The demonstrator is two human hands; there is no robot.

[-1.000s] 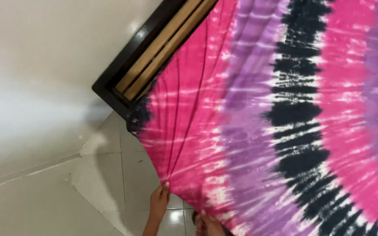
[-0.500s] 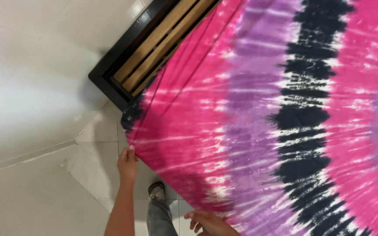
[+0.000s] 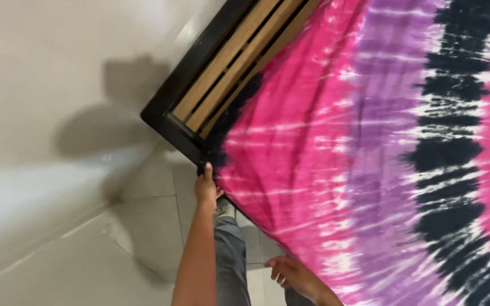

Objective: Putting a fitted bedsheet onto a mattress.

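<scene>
Left hand [image 3: 206, 188] pinches edge of pink/purple/black tie-dye sheet [image 3: 336, 158] at corner of black bed frame [image 3: 168, 116] w/ wooden slats [image 3: 228, 73]; right hand [image 3: 290, 273] grips sheet's lower edge.

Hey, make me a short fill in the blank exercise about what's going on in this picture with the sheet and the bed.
1. The left hand grips the corner of the pink, purple and black tie-dye sheet at the ____ bed frame's corner.
2. Past the sheet's edge, the bed's bare wooden ____ show.
3. The right hand touches the sheet's ____ edge.

Missing words: black; slats; lower
</scene>
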